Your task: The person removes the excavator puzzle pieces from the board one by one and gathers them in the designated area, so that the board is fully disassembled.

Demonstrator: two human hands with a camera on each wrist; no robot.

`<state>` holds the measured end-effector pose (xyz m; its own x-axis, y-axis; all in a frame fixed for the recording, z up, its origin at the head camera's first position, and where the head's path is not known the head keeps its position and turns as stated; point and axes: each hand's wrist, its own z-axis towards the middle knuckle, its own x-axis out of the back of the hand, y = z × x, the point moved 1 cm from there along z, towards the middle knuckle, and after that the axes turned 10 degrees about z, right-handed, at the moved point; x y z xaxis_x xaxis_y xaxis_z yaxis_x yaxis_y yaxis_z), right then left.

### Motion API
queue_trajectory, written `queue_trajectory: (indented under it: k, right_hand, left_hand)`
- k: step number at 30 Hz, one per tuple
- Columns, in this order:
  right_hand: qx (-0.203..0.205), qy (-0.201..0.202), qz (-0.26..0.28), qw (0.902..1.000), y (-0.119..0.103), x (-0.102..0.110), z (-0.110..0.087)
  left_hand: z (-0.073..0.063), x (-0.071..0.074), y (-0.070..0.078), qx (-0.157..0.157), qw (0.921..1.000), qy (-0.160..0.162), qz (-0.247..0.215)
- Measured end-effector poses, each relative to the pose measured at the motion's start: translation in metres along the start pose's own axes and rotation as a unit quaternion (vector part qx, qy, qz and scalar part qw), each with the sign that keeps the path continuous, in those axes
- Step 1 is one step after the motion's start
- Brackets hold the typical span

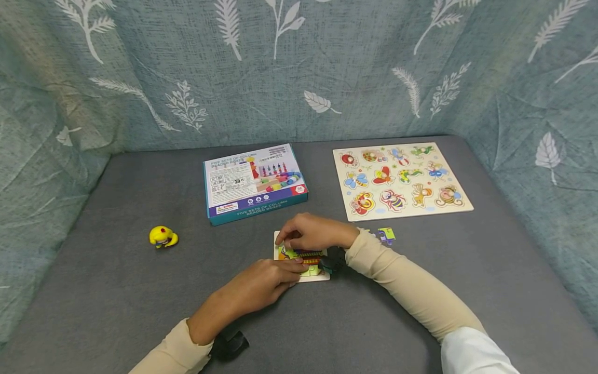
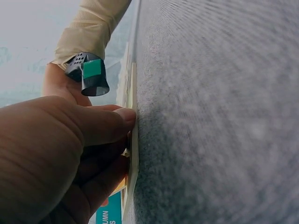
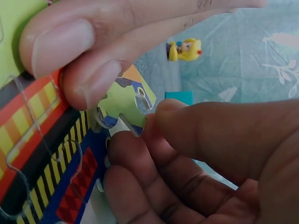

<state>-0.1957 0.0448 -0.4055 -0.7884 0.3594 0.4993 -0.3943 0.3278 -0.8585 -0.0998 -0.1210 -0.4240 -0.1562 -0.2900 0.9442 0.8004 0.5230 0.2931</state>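
Observation:
A small jigsaw puzzle board [image 1: 314,279] with a pale frame lies on the grey table, filled with brightly coloured pieces. My left hand [image 1: 267,283] rests on its near left part, fingers stretched over the pieces [image 3: 32,154] and thumb [image 2: 125,115] at the board's edge. Over the far left corner, my right hand [image 1: 314,232] pinches a lime-green puzzle piece [image 3: 122,103] between thumb and forefinger. That piece is tilted up from the puzzle in the right wrist view. My right hand covers much of the board's far side in the head view.
Loose puzzle pieces [image 1: 386,235] lie right of the board, partly behind my right forearm. Behind stand a beaded toy box [image 1: 254,182] and an insect peg puzzle [image 1: 404,182]. A yellow toy [image 1: 162,236] sits at left. A patterned curtain [image 1: 289,78] closes the back.

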Motion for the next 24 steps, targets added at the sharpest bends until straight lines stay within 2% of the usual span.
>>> queue_trajectory:
  k: [4, 12, 24]
  right_hand:
    - [0.011, -0.003, -0.005, 0.9999, 0.0000, -0.0012, 0.0007]
    - [-0.007, -0.004, -0.022, 0.9997, -0.0020, -0.0041, 0.0001]
    - [-0.004, 0.009, -0.024, 0.9997, 0.0005, -0.0057, 0.0022]
  left_hand:
    - [-0.0004, -0.0001, -0.0002, 0.001, 1.0000, 0.002, -0.001]
    - [-0.0006, -0.0005, -0.0003, 0.004, 1.0000, 0.002, -0.004]
    - [-0.0011, -0.0018, -0.0004, -0.001, 1.0000, 0.008, 0.000]
